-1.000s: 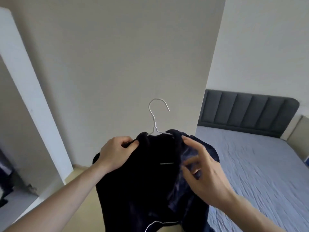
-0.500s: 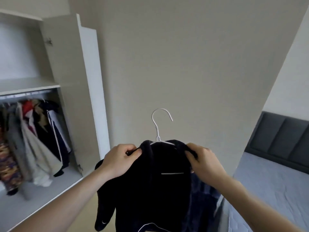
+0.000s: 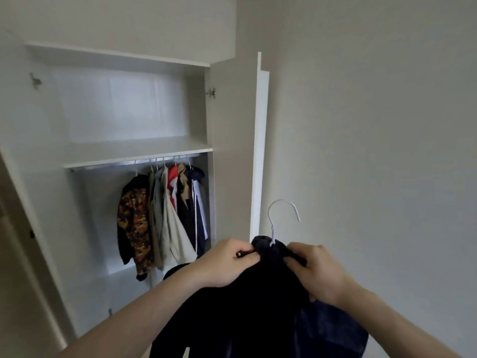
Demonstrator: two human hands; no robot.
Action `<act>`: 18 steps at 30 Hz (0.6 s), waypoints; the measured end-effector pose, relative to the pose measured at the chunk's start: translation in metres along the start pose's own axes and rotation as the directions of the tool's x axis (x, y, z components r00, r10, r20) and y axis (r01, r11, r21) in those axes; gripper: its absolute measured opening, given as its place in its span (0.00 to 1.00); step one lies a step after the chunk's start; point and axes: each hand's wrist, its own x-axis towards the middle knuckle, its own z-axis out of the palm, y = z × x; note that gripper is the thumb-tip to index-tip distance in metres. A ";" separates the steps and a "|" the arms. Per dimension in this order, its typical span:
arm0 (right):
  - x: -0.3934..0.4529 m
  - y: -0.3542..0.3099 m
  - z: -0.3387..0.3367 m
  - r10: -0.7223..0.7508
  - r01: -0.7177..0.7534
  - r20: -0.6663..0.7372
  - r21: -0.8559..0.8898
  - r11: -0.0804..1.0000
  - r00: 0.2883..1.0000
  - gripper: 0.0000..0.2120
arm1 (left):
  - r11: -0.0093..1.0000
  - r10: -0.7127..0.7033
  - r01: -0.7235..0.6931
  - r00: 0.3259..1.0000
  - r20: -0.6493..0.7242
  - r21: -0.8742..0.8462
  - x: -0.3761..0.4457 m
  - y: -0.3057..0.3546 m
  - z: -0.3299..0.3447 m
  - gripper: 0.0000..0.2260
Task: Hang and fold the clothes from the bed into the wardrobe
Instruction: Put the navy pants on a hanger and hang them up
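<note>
A dark navy garment (image 3: 260,303) hangs on a white wire hanger (image 3: 280,218) held up in front of me, its hook sticking up above the collar. My left hand (image 3: 227,263) pinches the garment's left shoulder near the collar. My right hand (image 3: 313,271) grips the right shoulder. The open wardrobe (image 3: 134,151) stands ahead to the left, with a rail (image 3: 144,161) under a white shelf. Several clothes (image 3: 165,215) hang on that rail, bunched toward its right end.
The wardrobe's right door (image 3: 258,151) stands open, edge toward me, just behind the hanger. A plain wall (image 3: 374,125) fills the right side. The rail's left part carries nothing. The upper shelf compartment (image 3: 121,107) holds nothing visible.
The view has swung left from the bed to the wardrobe, which now fills the left half. Both hands still hold the garment's shoulders, closer to the collar.
</note>
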 end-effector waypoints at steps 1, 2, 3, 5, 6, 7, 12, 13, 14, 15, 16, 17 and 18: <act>0.014 -0.005 0.011 -0.005 0.006 -0.018 0.041 0.999 1.000 0.13 | 1.000 -0.004 0.004 1.000 0.004 0.022 0.000 -0.011 -0.014 0.19; 0.028 -0.010 0.023 -0.010 0.013 -0.040 0.076 0.997 0.999 0.14 | 0.999 -0.006 0.005 1.000 0.009 0.048 0.000 -0.022 -0.028 0.19; 0.042 -0.015 0.034 -0.010 0.016 -0.059 0.104 0.994 0.998 0.14 | 0.997 -0.008 0.007 1.000 0.016 0.083 -0.001 -0.032 -0.041 0.17; 0.070 -0.023 0.054 -0.005 0.017 -0.087 0.143 0.990 0.996 0.14 | 0.982 -0.008 0.006 1.000 0.009 0.190 -0.002 -0.050 -0.068 0.15; 0.083 -0.026 0.063 0.001 0.015 -0.096 0.164 0.986 0.995 0.14 | 0.968 -0.008 0.011 1.000 -0.010 0.252 -0.004 -0.060 -0.081 0.14; 0.096 -0.028 0.070 0.011 0.008 -0.101 0.190 0.982 0.995 0.15 | 0.948 -0.014 0.026 0.999 -0.042 0.317 -0.006 -0.070 -0.092 0.14; 0.164 -0.032 0.102 0.033 -0.007 -0.079 0.314 0.949 0.996 0.14 | 0.896 -0.112 0.205 0.963 -0.246 0.394 -0.013 -0.133 -0.148 0.16; 0.178 -0.033 0.108 0.016 0.002 -0.052 0.333 0.943 0.999 0.14 | 0.907 -0.143 0.229 0.957 -0.253 0.354 -0.013 -0.145 -0.158 0.16; 0.192 -0.035 0.115 -0.008 0.013 -0.016 0.360 0.933 1.000 0.14 | 0.916 -0.172 0.242 0.958 -0.231 0.320 -0.012 -0.154 -0.165 0.16; 0.207 -0.037 0.123 -0.037 0.025 0.024 0.387 0.922 0.999 0.14 | 0.925 -0.201 0.249 0.961 -0.188 0.285 -0.011 -0.162 -0.171 0.17; 0.222 -0.039 0.132 -0.071 0.041 0.060 0.404 0.914 0.996 0.14 | 0.935 -0.231 0.258 0.964 -0.134 0.243 -0.009 -0.169 -0.174 0.17; 0.238 -0.042 0.140 -0.106 0.058 0.093 0.416 0.907 0.990 0.13 | 0.941 -0.266 0.278 0.960 -0.083 0.196 -0.007 -0.178 -0.175 0.17; 0.254 -0.044 0.149 -0.139 0.072 0.125 0.432 0.899 0.982 0.11 | 0.940 -0.300 0.305 0.952 -0.054 0.152 -0.004 -0.186 -0.176 0.17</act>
